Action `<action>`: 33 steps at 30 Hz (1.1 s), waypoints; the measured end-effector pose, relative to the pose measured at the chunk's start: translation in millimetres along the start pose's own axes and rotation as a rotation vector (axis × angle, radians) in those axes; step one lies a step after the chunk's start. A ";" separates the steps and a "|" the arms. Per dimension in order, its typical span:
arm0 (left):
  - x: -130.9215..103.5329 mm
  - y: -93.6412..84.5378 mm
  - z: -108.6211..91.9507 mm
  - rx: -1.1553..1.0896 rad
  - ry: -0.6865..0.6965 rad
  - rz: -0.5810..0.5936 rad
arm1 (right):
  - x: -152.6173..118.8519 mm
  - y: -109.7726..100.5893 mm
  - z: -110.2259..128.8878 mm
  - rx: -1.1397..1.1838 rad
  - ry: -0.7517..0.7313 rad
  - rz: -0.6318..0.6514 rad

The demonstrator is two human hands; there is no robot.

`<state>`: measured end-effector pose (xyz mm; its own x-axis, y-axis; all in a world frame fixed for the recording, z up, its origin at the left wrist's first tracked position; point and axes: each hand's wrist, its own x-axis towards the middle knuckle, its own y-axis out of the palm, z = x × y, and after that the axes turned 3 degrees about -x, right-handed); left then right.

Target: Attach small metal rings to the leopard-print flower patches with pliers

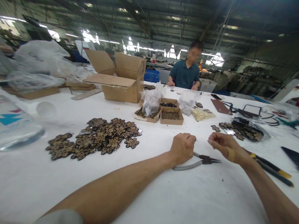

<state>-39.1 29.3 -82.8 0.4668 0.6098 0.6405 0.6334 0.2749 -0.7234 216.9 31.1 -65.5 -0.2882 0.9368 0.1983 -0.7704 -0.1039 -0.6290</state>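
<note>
My left hand is closed in a pinch above the white table, with a tiny dark piece showing at its fingertips, too small to name. Facing it across a short gap, my right hand has thumb and fingers pressed together; whatever they hold, if anything, is hidden. Below and between the hands lie needle-nose pliers with grey handles, jaws pointing right. A second pair of pliers, yellow and black, rests beside my right forearm and partly behind it. Leopard-print flower-shaped patches are heaped left of my left hand.
Small cardboard trays of little parts stand ahead, near a bag of gold-coloured pieces. An open carton sits behind. More patches lie at right. Across the table is a person. A clear plastic container stands left.
</note>
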 end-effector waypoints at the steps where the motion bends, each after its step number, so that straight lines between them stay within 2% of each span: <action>1: 0.3 0.0 -0.3 -0.006 0.007 -0.003 | -0.6 6.6 7.8 0.051 -0.022 0.004; 6: 1.7 -1.2 -5.2 -0.008 0.066 -0.014 | -4.0 23.1 27.0 0.103 -0.038 -0.029; 13: 0.6 -2.5 -10.4 -0.008 0.121 0.007 | -6.8 22.4 34.7 0.077 -0.041 0.004; 22: 0.9 -1.4 -9.4 -0.013 0.126 0.022 | -8.9 23.6 44.2 0.097 -0.078 0.041; 26: 0.9 0.2 -10.0 -0.041 0.091 0.006 | -9.6 24.9 46.8 0.033 -0.113 0.054; 33: 1.5 0.0 -9.7 -0.062 0.082 -0.027 | -8.2 23.7 44.0 0.027 -0.091 0.010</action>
<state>-32.4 23.0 -79.3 0.4966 0.5388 0.6805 0.6825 0.2421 -0.6897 176.0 6.3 -49.0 -0.3457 0.9017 0.2598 -0.7820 -0.1238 -0.6109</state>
